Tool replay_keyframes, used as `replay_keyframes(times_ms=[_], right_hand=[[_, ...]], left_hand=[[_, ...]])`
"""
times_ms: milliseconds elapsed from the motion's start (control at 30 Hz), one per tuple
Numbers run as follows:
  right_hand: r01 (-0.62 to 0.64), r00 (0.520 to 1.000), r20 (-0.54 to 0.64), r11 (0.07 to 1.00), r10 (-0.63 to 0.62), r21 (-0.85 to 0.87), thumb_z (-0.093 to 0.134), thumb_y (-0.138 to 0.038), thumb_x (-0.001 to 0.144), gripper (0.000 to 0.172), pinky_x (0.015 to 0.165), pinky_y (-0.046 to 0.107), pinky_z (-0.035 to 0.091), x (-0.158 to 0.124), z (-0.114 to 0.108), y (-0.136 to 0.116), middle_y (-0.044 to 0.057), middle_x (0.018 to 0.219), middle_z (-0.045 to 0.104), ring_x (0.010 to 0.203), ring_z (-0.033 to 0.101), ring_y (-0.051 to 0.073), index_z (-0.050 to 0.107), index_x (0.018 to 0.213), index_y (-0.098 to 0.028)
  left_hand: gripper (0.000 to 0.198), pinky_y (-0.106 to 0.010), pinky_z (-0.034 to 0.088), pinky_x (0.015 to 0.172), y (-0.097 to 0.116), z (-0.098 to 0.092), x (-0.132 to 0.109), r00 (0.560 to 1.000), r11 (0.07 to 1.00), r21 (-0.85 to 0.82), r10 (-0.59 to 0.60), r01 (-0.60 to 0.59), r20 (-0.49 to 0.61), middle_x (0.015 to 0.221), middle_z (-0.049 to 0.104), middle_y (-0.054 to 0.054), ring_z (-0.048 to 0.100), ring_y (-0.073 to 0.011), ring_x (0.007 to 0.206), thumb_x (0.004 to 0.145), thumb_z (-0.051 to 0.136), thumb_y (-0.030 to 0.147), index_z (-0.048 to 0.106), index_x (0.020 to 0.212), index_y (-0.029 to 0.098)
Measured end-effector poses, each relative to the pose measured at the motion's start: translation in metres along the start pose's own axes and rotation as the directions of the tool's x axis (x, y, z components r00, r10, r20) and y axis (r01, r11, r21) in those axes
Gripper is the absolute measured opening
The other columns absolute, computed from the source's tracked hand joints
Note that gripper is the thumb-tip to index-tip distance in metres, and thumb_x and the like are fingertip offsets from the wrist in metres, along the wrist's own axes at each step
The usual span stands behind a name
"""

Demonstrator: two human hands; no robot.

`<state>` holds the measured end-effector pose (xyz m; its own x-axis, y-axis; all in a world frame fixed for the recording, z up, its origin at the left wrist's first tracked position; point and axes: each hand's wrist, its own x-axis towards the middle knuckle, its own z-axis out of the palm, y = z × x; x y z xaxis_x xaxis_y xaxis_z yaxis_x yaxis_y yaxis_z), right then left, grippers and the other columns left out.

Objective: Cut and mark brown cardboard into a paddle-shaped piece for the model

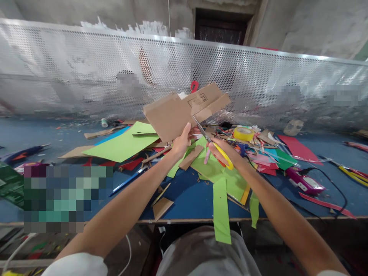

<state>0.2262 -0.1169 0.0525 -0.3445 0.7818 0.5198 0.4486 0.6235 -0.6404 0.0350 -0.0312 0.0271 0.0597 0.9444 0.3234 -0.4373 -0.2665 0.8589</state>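
My left hand point(183, 140) grips the lower edge of a brown cardboard piece point(169, 117), thumb on its face, holding it up above the table. The cardboard has a folded flap and a printed mark on its upper right part. In my right hand point(222, 151) are scissors with yellow handles point(227, 157). Their metal blades point up and left, with the tips at the lower edge of the cardboard, near its middle. Below my hands lie green paper sheets point(208, 168) and a small cardboard strip point(191, 157).
On the blue table point(186, 199) are a large green sheet point(123, 143), yellow tape point(243, 133), a purple device point(306, 182) with a black cable, red paper point(299, 148) and pliers point(352, 174). A perforated metal screen point(94, 69) stands along the back.
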Motion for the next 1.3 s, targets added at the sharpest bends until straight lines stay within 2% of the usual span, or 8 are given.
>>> replay_keyframes(times_ms=[133, 233, 367, 600, 767, 1033, 1300], right_hand=[[0.019, 1.000, 0.019, 0.999, -0.018, -0.050, 0.044, -0.087, 0.099, 0.066, 0.061, 0.034, 0.041, -0.001, 0.000, 0.000, 0.001, 0.073, 0.058, 0.063, 0.049, 0.019, 0.057, 0.082, -0.025], [0.004, 1.000, 0.028, 0.999, -0.002, -0.051, 0.042, -0.088, 0.100, 0.066, 0.059, 0.034, 0.040, 0.000, 0.000, 0.001, -0.001, 0.068, 0.054, 0.059, 0.045, 0.018, 0.054, 0.081, -0.026], [-0.002, 0.999, 0.037, 0.993, 0.006, -0.122, 0.039, -0.090, 0.098, 0.069, 0.062, 0.034, 0.040, 0.001, -0.001, 0.004, 0.000, 0.071, 0.053, 0.063, 0.046, 0.018, 0.049, 0.079, -0.025], [-0.128, 0.991, 0.033, 0.983, 0.133, -0.134, 0.039, -0.085, 0.102, 0.063, 0.054, 0.032, 0.036, -0.003, 0.003, 0.003, -0.001, 0.068, 0.051, 0.059, 0.047, 0.017, 0.048, 0.084, -0.025], [-0.141, 0.990, 0.000, 0.978, 0.143, -0.155, 0.039, -0.080, 0.105, 0.060, 0.057, 0.031, 0.038, -0.004, 0.005, 0.004, -0.001, 0.069, 0.053, 0.061, 0.050, 0.017, 0.048, 0.083, -0.025], [-0.123, 0.991, -0.082, 0.955, 0.105, -0.271, 0.038, -0.072, 0.108, 0.056, 0.068, 0.032, 0.041, -0.005, 0.012, 0.001, 0.000, 0.069, 0.056, 0.066, 0.055, 0.018, 0.046, 0.078, -0.025], [-0.140, 0.989, -0.095, 0.947, 0.117, -0.289, 0.037, -0.072, 0.108, 0.058, 0.066, 0.031, 0.040, -0.006, 0.012, 0.002, -0.001, 0.066, 0.056, 0.064, 0.055, 0.018, 0.047, 0.077, -0.025]], left_hand=[[0.046, -0.045, 0.059, 0.101, -0.003, -0.002, 0.003, 1.000, 0.999, 0.034, 0.010, -0.010, 0.012, 0.105, 0.083, -0.016, 0.077, -0.0337, 0.116, 0.093, 0.071, 0.066, 0.080, 0.087, 0.021], [0.049, -0.045, 0.060, 0.098, -0.005, -0.004, 0.004, 0.999, 0.998, 0.060, 0.028, -0.030, 0.024, 0.103, 0.083, -0.015, 0.078, -0.0329, 0.112, 0.092, 0.070, 0.070, 0.081, 0.088, 0.022], [0.053, -0.044, 0.061, 0.098, -0.004, -0.005, 0.003, 0.998, 0.993, 0.113, 0.036, -0.042, 0.052, 0.103, 0.083, -0.013, 0.077, -0.0315, 0.113, 0.091, 0.067, 0.074, 0.080, 0.091, 0.022], [0.052, -0.042, 0.061, 0.096, -0.007, -0.009, 0.005, 0.996, 0.981, 0.181, 0.051, -0.062, 0.067, 0.102, 0.084, -0.011, 0.078, -0.0292, 0.107, 0.097, 0.060, 0.071, 0.080, 0.091, 0.024], [0.050, -0.038, 0.061, 0.092, -0.011, -0.011, 0.006, 0.998, 0.977, 0.206, 0.040, -0.051, 0.057, 0.103, 0.084, -0.011, 0.079, -0.0271, 0.103, 0.101, 0.056, 0.067, 0.080, 0.093, 0.024], [0.048, -0.035, 0.062, 0.091, -0.007, -0.003, 0.004, 0.994, 0.989, 0.118, 0.081, -0.088, 0.068, 0.103, 0.082, -0.013, 0.079, -0.0258, 0.107, 0.103, 0.055, 0.062, 0.078, 0.093, 0.021], [0.047, -0.035, 0.061, 0.090, -0.005, 0.001, 0.001, 0.995, 0.994, 0.071, 0.079, -0.084, 0.063, 0.104, 0.082, -0.014, 0.078, -0.0260, 0.108, 0.103, 0.056, 0.061, 0.076, 0.092, 0.020]])
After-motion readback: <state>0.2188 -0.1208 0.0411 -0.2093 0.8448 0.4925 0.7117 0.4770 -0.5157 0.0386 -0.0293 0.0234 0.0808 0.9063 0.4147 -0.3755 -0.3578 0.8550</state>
